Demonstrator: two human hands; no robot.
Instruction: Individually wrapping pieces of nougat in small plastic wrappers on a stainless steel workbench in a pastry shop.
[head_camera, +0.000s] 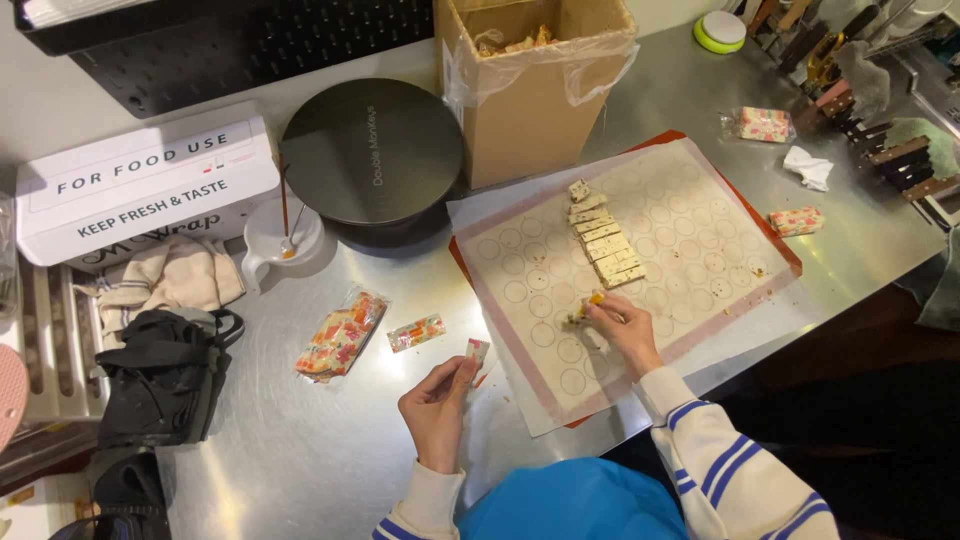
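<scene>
Steel table (330, 450), baking mat (690, 230) on it. Your right hand (620, 325) pinches candy piece (590, 305) near mat's front edge; left hand (437, 400) grips wrapper (478, 352) left of mat.

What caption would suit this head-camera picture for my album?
Left hand holds a small wrapper while right hand picks a candy piece off the baking mat.

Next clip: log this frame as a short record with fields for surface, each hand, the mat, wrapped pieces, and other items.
surface: steel table
left hand: holds a small wrapper upright
right hand: pinches a candy piece on the mat
mat: pale baking mat with printed circles; row of cut candy bars near its middle
wrapped pieces: bag, one beside it, two at right
other: cardboard box, round black lid, wrap box
</scene>
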